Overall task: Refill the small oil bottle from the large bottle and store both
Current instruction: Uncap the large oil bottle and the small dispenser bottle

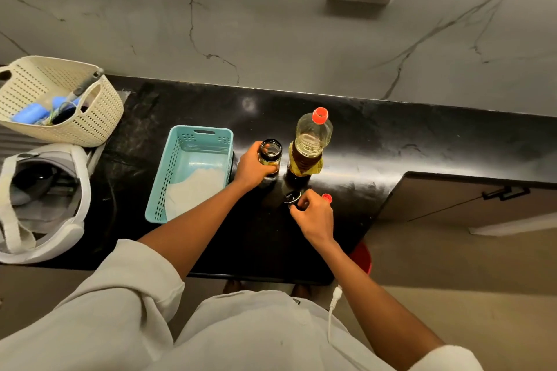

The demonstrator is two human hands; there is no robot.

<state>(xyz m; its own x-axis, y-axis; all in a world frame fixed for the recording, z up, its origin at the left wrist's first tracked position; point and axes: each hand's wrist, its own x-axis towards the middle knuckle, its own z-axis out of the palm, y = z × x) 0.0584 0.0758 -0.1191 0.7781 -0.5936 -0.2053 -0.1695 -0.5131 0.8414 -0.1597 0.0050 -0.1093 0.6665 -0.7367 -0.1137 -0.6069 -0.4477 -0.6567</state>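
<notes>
The small glass oil bottle (270,156) stands open-mouthed on the black counter (361,147), and my left hand (251,169) grips its side. Just right of it stands the large plastic oil bottle (310,141), upright, with a red ring at its open neck and a yellow label. My right hand (313,215) pinches the small bottle's black cap (291,197) on the counter in front of both bottles. The large bottle's red cap (327,197) lies on the counter beside my right hand.
A teal plastic basket (168,178) with a white cloth inside sits left of the small bottle. A cream perforated basket (99,117) with utensils and a grey-white bag (45,205) lie at the far left. The counter's front edge runs near my body; a cabinet door (470,199) stands right.
</notes>
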